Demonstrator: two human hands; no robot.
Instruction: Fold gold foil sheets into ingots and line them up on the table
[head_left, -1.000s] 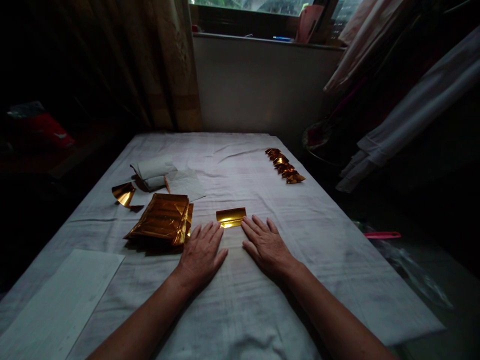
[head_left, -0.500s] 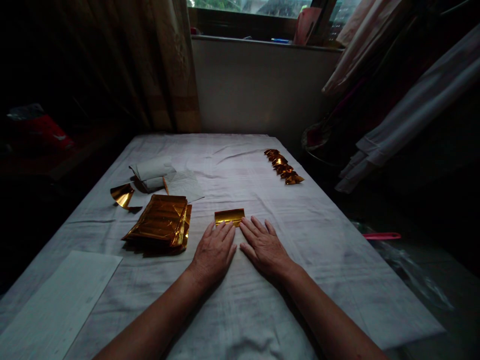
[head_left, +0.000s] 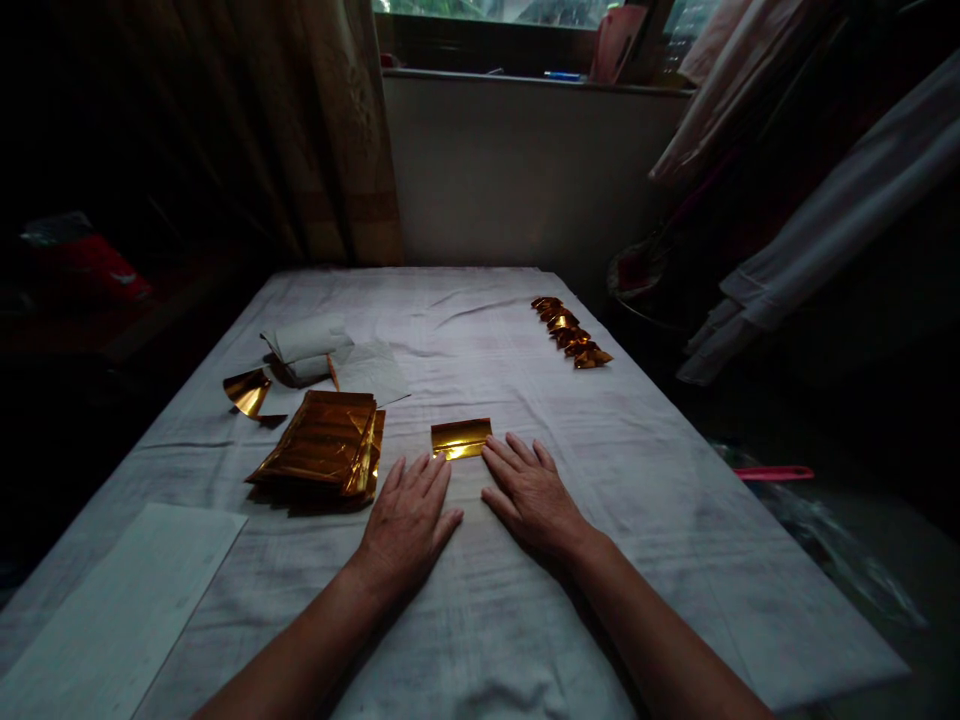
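Observation:
Both my hands lie flat, palms down, on a white cloth-covered table (head_left: 480, 620). My left hand (head_left: 409, 520) has its fingers spread and stretched toward a small folded gold foil sheet (head_left: 460, 438). My right hand (head_left: 532, 495) is also open, its fingertips just touching or nearly touching that sheet's right corner. Neither hand holds anything. Left of my left hand sits a stack of gold foil sheets (head_left: 322, 450).
A row of several small folded gold pieces (head_left: 571, 333) lies at the far right of the table. A curled gold sheet (head_left: 247, 390) and white paper wraps (head_left: 307, 345) lie at the far left. A white sheet (head_left: 120, 610) lies near left. A dark curtain, wall and hanging clothes surround the table.
My left hand slid in toward the gold sheet and my right hand half a second ago, then moved back out to the left. The right hand stayed nearly still.

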